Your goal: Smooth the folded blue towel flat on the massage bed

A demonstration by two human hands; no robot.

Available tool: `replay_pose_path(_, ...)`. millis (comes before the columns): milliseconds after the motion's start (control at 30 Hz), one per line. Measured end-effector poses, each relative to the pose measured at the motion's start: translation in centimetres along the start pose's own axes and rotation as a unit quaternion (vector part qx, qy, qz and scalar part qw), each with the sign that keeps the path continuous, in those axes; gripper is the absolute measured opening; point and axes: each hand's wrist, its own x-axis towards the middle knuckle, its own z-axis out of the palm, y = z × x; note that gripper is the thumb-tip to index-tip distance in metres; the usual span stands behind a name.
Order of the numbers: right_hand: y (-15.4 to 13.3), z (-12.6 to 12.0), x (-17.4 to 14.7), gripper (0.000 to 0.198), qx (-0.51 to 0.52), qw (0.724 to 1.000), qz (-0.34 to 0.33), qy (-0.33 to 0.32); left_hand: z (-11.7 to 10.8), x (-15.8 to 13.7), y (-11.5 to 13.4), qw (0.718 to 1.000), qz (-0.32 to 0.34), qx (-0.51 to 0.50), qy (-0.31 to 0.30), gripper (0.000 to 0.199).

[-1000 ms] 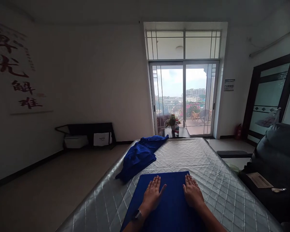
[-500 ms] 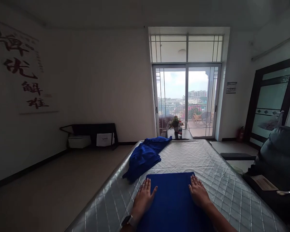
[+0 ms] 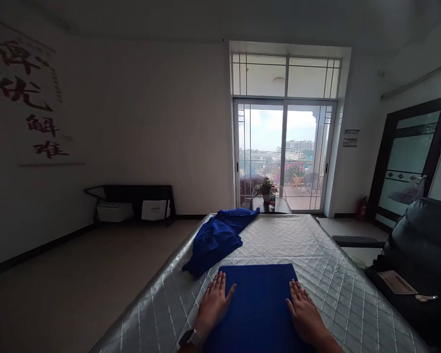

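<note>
A flat blue cloth with straight edges lies on the silver quilted table cover, running out of view at the bottom. My left hand rests on its left edge, fingers stretched forward and thumb apart. On the opposite edge my right hand lies flat, its fingers extended and thumb pointing inward. Neither hand grips anything. Farther up on the left, a crumpled blue garment lies loosely on the cover, apart from both hands.
Beyond the table's far end stands a small dark table with a potted plant and a bottle. A black chair is close on the right. Along the left wall sits a low black bench.
My right hand has slid nearer to me along the cloth's right edge. My left hand stays at the left edge. The view has shifted slightly.
</note>
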Motion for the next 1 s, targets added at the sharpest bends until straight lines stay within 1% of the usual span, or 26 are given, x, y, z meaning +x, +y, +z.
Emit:
replay_pose_path(100,0.0,0.3,-0.2,0.067,0.000,1.000,0.005,0.005,-0.1,-0.1,0.0,1.000,-0.013,0.007,0.007,0.081)
replay_pose_path(167,-0.1,0.3,-0.2,0.067,0.000,1.000,0.009,0.005,-0.3,-0.5,0.8,1.000,-0.013,0.007,0.017,0.079)
replay_pose_path(200,-0.2,0.2,-0.2,0.066,-0.001,1.000,0.012,0.003,-0.5,-0.8,1.7,1.000,0.001,0.004,0.020,0.077)
replay_pose_path(233,-0.3,0.1,-0.2,0.066,-0.001,1.000,0.014,0.001,-0.6,-1.2,2.9,1.000,0.025,-0.001,0.019,0.075)
replay_pose_path(300,-0.4,-0.1,-0.2,0.066,-0.003,1.000,0.019,-0.004,-0.8,-2.2,6.3,0.995,0.095,-0.018,0.005,0.071)
replay_pose_path(367,-0.3,-0.3,-0.3,0.066,-0.008,1.000,0.019,-0.007,-1.0,-3.2,10.6,0.985,0.168,-0.042,-0.014,0.068)
replay_pose_path(433,-0.1,-0.3,-0.4,0.065,-0.019,1.000,0.012,-0.009,-0.9,-3.8,14.9,0.971,0.228,-0.068,-0.020,0.066)
replay_pose_path(500,0.1,-0.3,-0.5,0.063,-0.030,0.999,-0.002,-0.012,-0.6,-4.0,18.2,0.963,0.255,-0.084,-0.021,0.065)
replay_pose_path(567,0.2,-0.3,-0.5,0.063,-0.038,0.999,-0.012,-0.016,-0.3,-3.8,19.8,0.965,0.246,-0.085,-0.028,0.067)
replay_pose_path(633,0.2,-0.3,-0.5,0.063,-0.034,0.999,-0.008,-0.015,0.0,-3.5,19.5,0.970,0.226,-0.080,-0.036,0.068)
replay_pose_path(700,0.1,-0.3,-0.4,0.064,-0.024,1.000,0.003,-0.011,0.0,-3.3,17.7,0.976,0.205,-0.068,-0.040,0.068)
replay_pose_path(767,0.1,-0.3,-0.3,0.065,-0.014,1.000,0.009,-0.010,-0.3,-3.1,14.8,0.983,0.170,-0.051,-0.041,0.069)
replay_pose_path(867,0.0,-0.2,-0.2,0.065,-0.007,1.000,0.010,-0.010,-1.1,-3.1,9.4,0.995,0.090,-0.025,-0.039,0.075)
replay_pose_path(933,0.0,-0.2,-0.1,0.064,-0.011,1.000,0.011,-0.015,-1.5,-3.3,5.8,0.999,0.041,-0.010,-0.028,0.077)
replay_pose_path(1000,0.1,0.0,0.0,0.064,-0.022,0.999,0.011,-0.020,-1.6,-3.7,2.8,1.000,0.014,0.002,-0.012,0.078)
